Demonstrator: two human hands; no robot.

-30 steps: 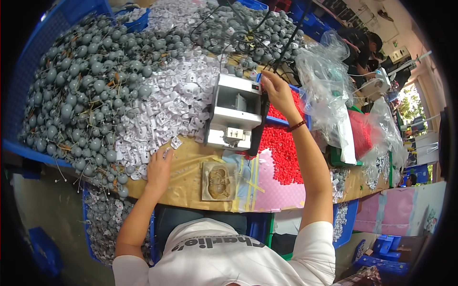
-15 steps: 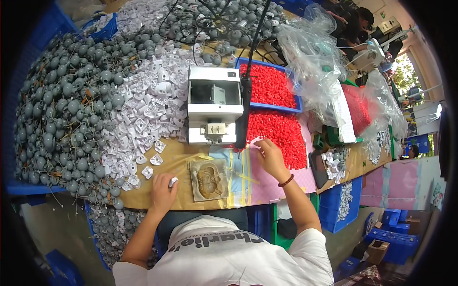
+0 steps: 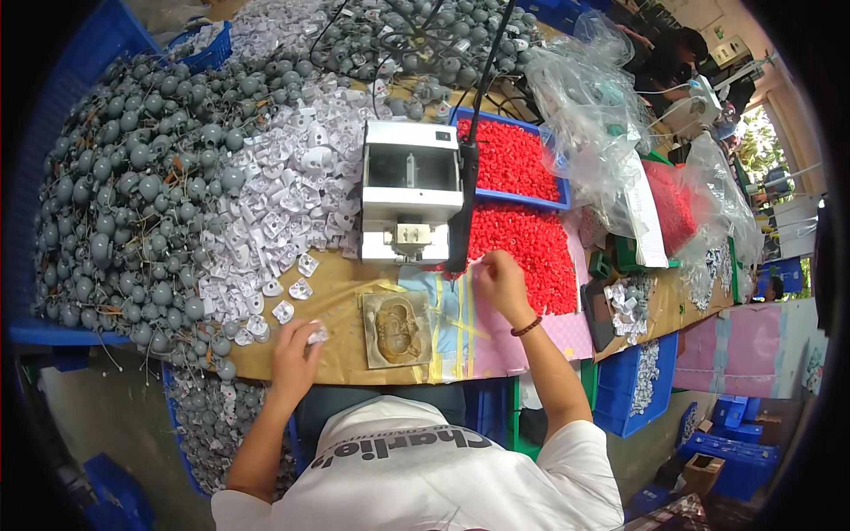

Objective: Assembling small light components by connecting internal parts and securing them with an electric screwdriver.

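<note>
My left hand (image 3: 294, 356) is closed at the front edge of the table, with a small white plastic part (image 3: 317, 334) between thumb and fingers. To its right lies a square metal mould block (image 3: 396, 330) with a rounded brownish hollow. My right hand (image 3: 506, 285), with a beaded bracelet at the wrist, is at the near left edge of a heap of small red plastic pieces (image 3: 540, 265). Its fingers are bent together over the pink sheet; whatever they pinch is too small to make out.
A white-and-silver bench machine (image 3: 412, 203) stands mid-table. White plastic parts (image 3: 301, 190) and grey round parts with wires (image 3: 133, 195) are heaped to its left. Behind the red heap, a blue tray (image 3: 518, 202) holds more red pieces. Clear plastic bags (image 3: 584, 97) lie at the right.
My right hand's fingers have drawn in from stretched towards the red pieces to bent together. My left hand has turned slightly with the white part. The whole view has shifted a little.
</note>
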